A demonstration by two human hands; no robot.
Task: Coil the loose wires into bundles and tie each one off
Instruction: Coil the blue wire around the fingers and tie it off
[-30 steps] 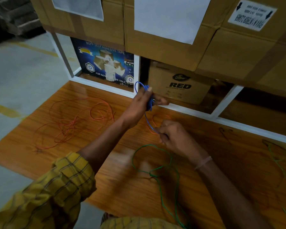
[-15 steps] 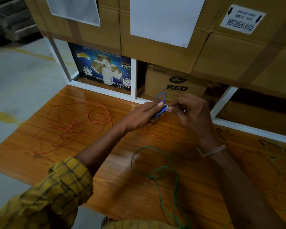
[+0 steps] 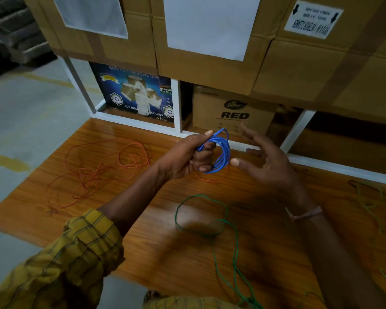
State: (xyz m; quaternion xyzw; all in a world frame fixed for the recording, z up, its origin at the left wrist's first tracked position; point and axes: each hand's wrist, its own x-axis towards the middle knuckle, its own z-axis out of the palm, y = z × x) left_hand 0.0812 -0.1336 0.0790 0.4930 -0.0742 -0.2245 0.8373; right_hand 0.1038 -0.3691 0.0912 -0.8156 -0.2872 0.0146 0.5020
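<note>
In the head view we have the blue wire coil (image 3: 221, 152) gripped in our left hand (image 3: 187, 158), fingers curled through its loops, thumb lying along the top strands, so the bundle stands roughly upright with its long axis running twelve to six. Our right hand (image 3: 267, 168) hangs at about three o'clock from the coil, just beside it but not touching, fingers spread and holding nothing; it is the free hand and the nearer one for whatever comes next. We judge the coiling of this wire done and the tie-off not yet made: the right hand would have to find the loose end and wrap it across the loops. Where that end sits we cannot tell, as the strands blur together near the left fingers. On the wooden worktop (image 3: 143, 241) the orange wire (image 3: 103, 166) sprawls loose at nine o'clock from the coil, well apart, and the green wire (image 3: 212, 224) lies uncoiled at six o'clock below both hands. Cardboard boxes (image 3: 210, 63) and a white frame (image 3: 176, 105) stand at twelve o'clock, near the coil; nothing lies between the right hand and the bundle.
</note>
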